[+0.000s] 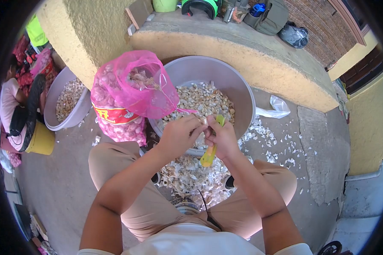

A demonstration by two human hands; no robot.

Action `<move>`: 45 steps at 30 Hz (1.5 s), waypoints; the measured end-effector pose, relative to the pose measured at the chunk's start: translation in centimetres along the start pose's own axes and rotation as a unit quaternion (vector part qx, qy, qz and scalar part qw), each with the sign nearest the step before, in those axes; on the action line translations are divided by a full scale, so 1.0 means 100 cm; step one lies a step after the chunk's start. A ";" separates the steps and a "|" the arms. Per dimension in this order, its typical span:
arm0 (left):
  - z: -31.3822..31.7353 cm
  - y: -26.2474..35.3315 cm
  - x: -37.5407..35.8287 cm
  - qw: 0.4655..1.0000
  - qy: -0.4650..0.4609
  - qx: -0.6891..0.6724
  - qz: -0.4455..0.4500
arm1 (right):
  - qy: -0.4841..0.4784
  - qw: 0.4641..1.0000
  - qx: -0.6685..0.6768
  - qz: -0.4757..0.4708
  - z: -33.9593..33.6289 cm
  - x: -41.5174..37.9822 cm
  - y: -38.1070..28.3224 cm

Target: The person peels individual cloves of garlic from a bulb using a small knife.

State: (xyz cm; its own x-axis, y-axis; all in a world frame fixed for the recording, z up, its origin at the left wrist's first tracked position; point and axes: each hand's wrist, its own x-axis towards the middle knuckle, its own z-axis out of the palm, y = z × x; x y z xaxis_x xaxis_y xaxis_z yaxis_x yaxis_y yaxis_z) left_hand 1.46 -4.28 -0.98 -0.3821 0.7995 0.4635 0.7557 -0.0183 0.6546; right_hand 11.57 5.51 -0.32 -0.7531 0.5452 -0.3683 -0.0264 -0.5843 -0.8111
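My left hand [179, 135] is closed, its fingers curled and pinched over the near part of a large grey basin [238, 91]. A small pale piece of garlic [204, 120] shows at the fingertips, partly hidden. My right hand [224, 139] is wrapped round a yellow-green utility knife [208, 156], which slants across the palm; its blade cannot be made out. Both hands nearly touch. Loose garlic cloves [208, 95] lie in the basin below them. Left of the basin leans a pink mesh bag [110, 91] full of garlic bulbs, its top loose.
Garlic skins [191, 176] are heaped between my legs, with more scattered to the right. A clear plastic bag [278, 107] lies beside the basin. At left, a person [15, 102] sits near another basin [74, 114] of cloves. A concrete ledge [242, 46] bears a backpack [273, 19].
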 end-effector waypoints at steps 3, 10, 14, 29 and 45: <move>0.002 -0.011 -0.001 0.997 -0.060 -0.008 -0.050 | 0.026 1.000 -0.004 -0.001 -0.006 0.005 -0.003; 0.014 -0.033 -0.009 0.918 -0.167 -0.224 -0.282 | 0.119 0.966 -0.196 -0.119 -0.029 0.030 -0.022; 0.007 -0.024 -0.006 0.777 -0.147 -0.454 -0.409 | -0.012 0.941 -0.335 -0.037 -0.017 0.018 -0.030; -0.020 -0.024 0.004 0.746 -0.145 -0.539 -0.364 | -0.210 0.844 -0.482 0.106 -0.011 -0.011 -0.023; 0.016 -0.040 0.017 0.665 -0.098 -0.555 -0.490 | -0.048 0.790 -0.573 -0.211 -0.010 0.011 -0.011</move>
State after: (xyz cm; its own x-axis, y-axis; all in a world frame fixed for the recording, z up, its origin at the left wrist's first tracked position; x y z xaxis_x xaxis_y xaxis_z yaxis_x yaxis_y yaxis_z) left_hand -1.32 -1.90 -3.82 -0.2435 0.8149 -0.5260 -0.7041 0.2244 0.6737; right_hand 11.39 7.33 -0.32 -0.8845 0.4652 0.0360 0.2829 0.5960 -0.7515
